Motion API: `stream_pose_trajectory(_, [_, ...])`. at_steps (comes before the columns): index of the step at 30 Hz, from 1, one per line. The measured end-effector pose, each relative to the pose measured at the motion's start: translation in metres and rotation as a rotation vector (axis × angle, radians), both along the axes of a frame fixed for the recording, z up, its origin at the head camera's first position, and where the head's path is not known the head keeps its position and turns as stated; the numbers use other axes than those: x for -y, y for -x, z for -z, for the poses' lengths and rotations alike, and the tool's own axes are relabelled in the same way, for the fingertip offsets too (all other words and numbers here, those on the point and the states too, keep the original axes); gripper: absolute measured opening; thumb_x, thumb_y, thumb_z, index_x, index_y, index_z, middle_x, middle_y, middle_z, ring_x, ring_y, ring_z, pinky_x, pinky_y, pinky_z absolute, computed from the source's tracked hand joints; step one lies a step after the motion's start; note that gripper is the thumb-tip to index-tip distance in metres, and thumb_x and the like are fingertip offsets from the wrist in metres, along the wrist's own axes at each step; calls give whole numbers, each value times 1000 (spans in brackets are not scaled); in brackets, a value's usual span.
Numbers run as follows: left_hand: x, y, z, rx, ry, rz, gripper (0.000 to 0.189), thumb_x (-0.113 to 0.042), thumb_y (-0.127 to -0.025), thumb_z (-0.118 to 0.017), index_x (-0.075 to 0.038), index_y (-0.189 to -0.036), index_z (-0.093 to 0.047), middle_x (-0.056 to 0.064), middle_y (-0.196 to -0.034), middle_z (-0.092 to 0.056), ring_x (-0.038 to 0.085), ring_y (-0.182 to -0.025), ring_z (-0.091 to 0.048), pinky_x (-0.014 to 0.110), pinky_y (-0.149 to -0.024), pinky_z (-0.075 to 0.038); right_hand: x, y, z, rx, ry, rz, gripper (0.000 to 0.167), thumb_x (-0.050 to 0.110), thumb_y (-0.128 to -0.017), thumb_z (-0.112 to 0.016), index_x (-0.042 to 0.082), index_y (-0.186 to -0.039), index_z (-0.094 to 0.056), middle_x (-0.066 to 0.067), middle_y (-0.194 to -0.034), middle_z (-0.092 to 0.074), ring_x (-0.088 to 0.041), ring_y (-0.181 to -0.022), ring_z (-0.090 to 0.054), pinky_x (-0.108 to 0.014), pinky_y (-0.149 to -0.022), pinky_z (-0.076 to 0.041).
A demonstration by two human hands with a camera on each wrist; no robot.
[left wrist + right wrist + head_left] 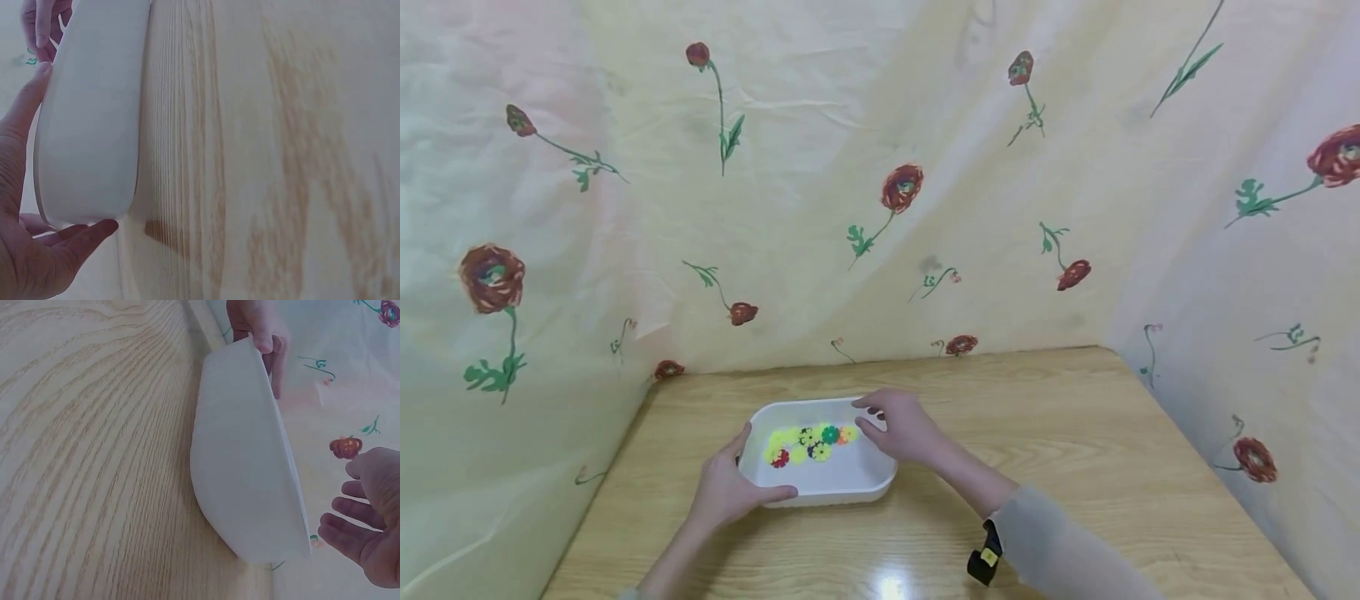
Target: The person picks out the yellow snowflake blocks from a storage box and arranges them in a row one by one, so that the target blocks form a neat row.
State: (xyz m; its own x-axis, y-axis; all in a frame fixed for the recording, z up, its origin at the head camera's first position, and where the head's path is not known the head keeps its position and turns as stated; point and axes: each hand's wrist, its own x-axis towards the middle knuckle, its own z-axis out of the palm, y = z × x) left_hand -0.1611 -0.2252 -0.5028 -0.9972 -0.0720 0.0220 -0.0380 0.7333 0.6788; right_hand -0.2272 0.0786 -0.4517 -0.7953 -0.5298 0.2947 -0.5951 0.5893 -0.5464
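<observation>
A white plastic tray (842, 498) with rounded corners sits on the table. Inside lie several small flower-shaped pieces: a red piece (781, 458), a green piece (830, 434), an orange piece (844, 435) and several yellow pieces (820, 452). My left hand (726, 487) holds the tray's left end, thumb along the near rim and fingers round the left wall. Above the right end is my right hand (904, 425), its fingers loosely bent. In the right wrist view those fingers (353, 540) stand apart from the tray's wall (244, 444) and hold nothing visible.
The wooden table (1045, 467) extends on both sides of the tray. Behind it and along its sides hangs a pale cloth (820, 208) printed with red flowers. A black strap (983, 560) with a yellow part sits near the right sleeve (1052, 542).
</observation>
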Motion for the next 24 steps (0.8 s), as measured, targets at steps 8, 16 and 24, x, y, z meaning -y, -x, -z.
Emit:
stream_pose_trajectory(8, [0, -1, -1, 15, -6, -10, 139, -59, -62, -100, 4, -164, -31, 31, -164, -42, 51, -150, -44, 64, -120, -43, 14, 6, 6, 12, -108, -2, 28, 16, -101, -73, 2, -125, -76, -13, -122, -79, -28, -104, -76, -36, -88, -64])
stream_pose_trajectory(16, [-1, -1, 0, -3, -6, -2, 138, -59, -62, -100, 6, -163, -33, 32, -162, -43, 50, -149, -47, 64, -119, -44, 24, 10, 11, 20, -174, 8, 26, 17, -100, -75, 3, -122, -77, -13, -117, -80, -24, -99, -77, -33, -84, -64])
stream_pose_trajectory(24, [1, 0, 2, -14, -9, 2, 138, -58, -62, -101, 5, -163, -32, 32, -163, -43, 49, -150, -46, 63, -119, -44, 34, 16, 17, 54, -213, 3, 26, 16, -99, -76, 4, -121, -77, -13, -120, -80, -25, -101, -78, -32, -85, -64])
